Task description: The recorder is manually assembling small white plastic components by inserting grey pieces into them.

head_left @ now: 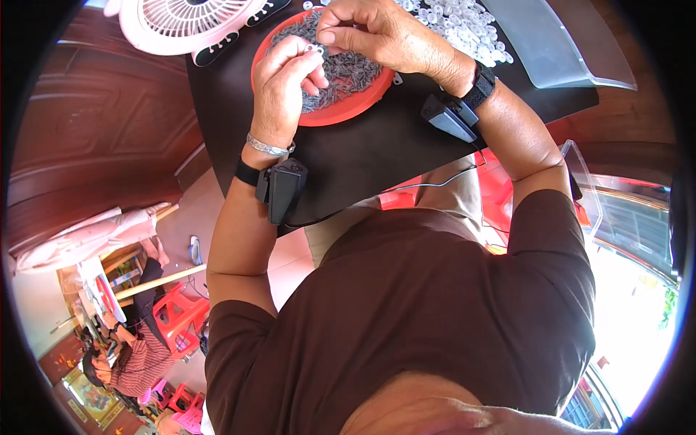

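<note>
My left hand [284, 81] is closed in a pinch above a round red tray [341, 114]. Between its thumb and forefinger sits a small white plastic clip [315, 49]. My right hand [383, 38] comes in close beside it, thumb and fingertips pressed together; whatever they hold is too small or hidden to make out. Many thin grey nail-like pieces [348, 76] fill the tray below both hands. Past my right hand, a loose heap of similar white plastic clips [464, 30] lies on the dark table [362, 161].
A pink fan [190, 29] stands at the table's far left. A translucent plastic bin [558, 43] lies at the far right. Wrist-worn black boxes sit on both my forearms, with a cable [442, 183] trailing from the right. Another person [138, 362] sits lower left, near red stools [179, 319].
</note>
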Tool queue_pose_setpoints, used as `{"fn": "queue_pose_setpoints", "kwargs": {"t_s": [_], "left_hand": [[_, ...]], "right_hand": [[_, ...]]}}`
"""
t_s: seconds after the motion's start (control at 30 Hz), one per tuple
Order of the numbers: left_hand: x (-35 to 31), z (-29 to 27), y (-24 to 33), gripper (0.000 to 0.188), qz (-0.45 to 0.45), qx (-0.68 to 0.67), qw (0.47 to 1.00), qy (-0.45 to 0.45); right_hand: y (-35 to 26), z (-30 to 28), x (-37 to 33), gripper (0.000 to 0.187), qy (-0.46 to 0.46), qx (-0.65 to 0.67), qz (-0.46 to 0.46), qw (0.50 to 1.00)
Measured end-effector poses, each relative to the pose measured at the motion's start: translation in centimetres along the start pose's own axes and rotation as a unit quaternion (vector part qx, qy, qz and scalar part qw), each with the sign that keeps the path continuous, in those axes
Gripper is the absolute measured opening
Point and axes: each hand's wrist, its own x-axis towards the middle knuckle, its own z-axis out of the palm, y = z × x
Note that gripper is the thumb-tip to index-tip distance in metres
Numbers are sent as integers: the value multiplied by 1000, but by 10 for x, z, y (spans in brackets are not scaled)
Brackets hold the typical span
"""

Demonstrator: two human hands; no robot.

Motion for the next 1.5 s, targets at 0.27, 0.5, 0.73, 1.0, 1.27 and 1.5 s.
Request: {"fn": "queue_pose_setpoints", "kwargs": {"t_s": [0.27,0.5,0.73,1.0,1.27,1.5], "left_hand": [[0,-1,1,15,-4,-1,1000,1],[0,0,1,16,-3,8,1000,4],[-1,0,1,17,-8,15,1000,1],[-1,-2,-2,17,3,27,1000,-2],[0,-1,-4,16,22,31,999,-4],[-1,-2,-1,17,13,29,999,5]], "right_hand": [[2,1,1,10,-1,54,18,998],[1,1,2,10,-4,41,6,999],[2,4,2,11,5,78,-7,997],[0,7,2,10,8,23,1,1000],[6,12,2,11,20,86,25,996],[5,11,3,13,15,92,39,995]]}}
